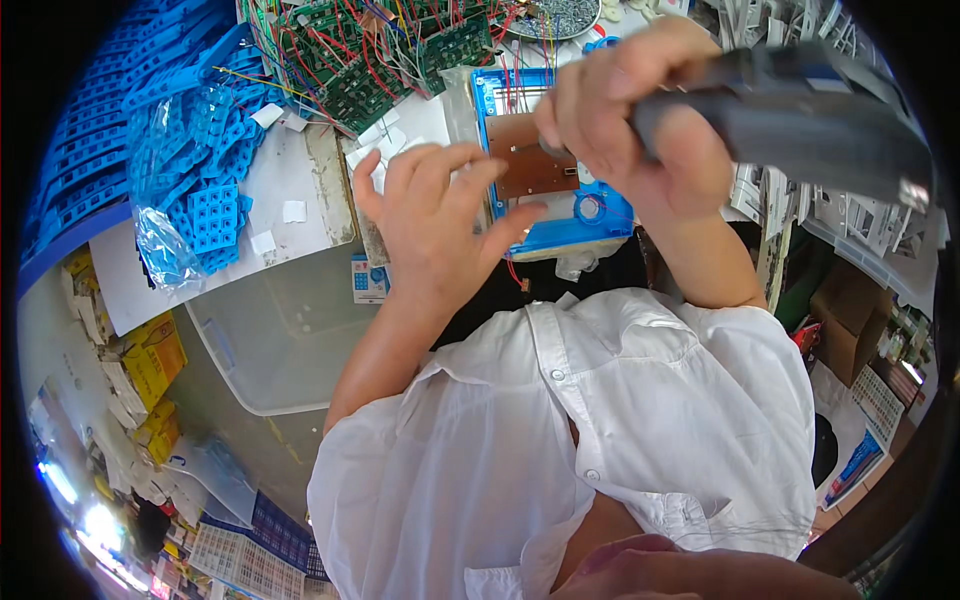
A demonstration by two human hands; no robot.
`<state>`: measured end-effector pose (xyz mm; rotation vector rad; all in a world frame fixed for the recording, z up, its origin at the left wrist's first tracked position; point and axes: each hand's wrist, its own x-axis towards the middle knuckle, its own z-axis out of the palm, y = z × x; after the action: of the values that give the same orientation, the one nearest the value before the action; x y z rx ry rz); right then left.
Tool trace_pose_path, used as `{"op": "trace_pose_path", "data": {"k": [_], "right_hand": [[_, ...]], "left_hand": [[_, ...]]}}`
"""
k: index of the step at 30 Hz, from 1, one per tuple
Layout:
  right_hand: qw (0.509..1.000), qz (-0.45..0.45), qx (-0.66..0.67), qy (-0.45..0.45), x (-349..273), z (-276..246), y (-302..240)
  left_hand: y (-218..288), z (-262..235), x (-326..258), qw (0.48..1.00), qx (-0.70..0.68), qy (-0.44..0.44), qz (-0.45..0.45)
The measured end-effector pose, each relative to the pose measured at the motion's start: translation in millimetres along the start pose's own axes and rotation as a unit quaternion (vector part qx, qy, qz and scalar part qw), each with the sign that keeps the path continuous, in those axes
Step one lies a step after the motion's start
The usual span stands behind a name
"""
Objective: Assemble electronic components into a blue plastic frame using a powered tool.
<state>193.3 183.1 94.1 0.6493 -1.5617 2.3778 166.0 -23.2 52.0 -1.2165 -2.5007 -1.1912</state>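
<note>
A blue plastic housing (570, 240) lies in front of me with a brown circuit board (515, 135) inside it. My right hand (655, 120) is wrapped round a dark electric screwdriver (800, 125), raised over the right part of the housing. The tool's thick body reaches off to the right and is partly blurred; my fingers hide most of its front end, so I cannot tell whether it touches the board. My left hand (430, 215), fingers spread and holding nothing, hovers at the housing's left edge. Thin red wires (515, 275) hang from the near side.
Green circuit boards with coloured wires (375, 70) are piled behind. Blue plastic parts (205, 200) fill the left side, partly bagged. White plastic parts (840, 215) crowd the right. Below the table's left edge stands a clear plastic bin (270, 340). A round metal dish (550, 20) holds small parts.
</note>
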Motion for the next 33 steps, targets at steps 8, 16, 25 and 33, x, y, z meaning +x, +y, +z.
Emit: {"op": "trace_pose_path", "data": {"k": [8, 16, 25, 33], "right_hand": [[0.981, 0.046, -0.013, 0.186, -4, 19, 34], [0.971, 0.159, -0.179, -0.018, 19, 4, 12], [1.000, -0.004, -0.014, 0.024, 25, -29, 10], [0.904, 0.005, -0.299, 0.306, 3, -19, -74]], "left_hand": [[3, -3, -14, 0.994, 0.085, -0.068, 0.008], [1, -2, -16, 0.993, 0.087, -0.075, 0.009], [0, -9, -13, 0.992, 0.016, -0.125, 0.010], [-1, -13, -19, 0.996, -0.038, -0.084, 0.016]]}}
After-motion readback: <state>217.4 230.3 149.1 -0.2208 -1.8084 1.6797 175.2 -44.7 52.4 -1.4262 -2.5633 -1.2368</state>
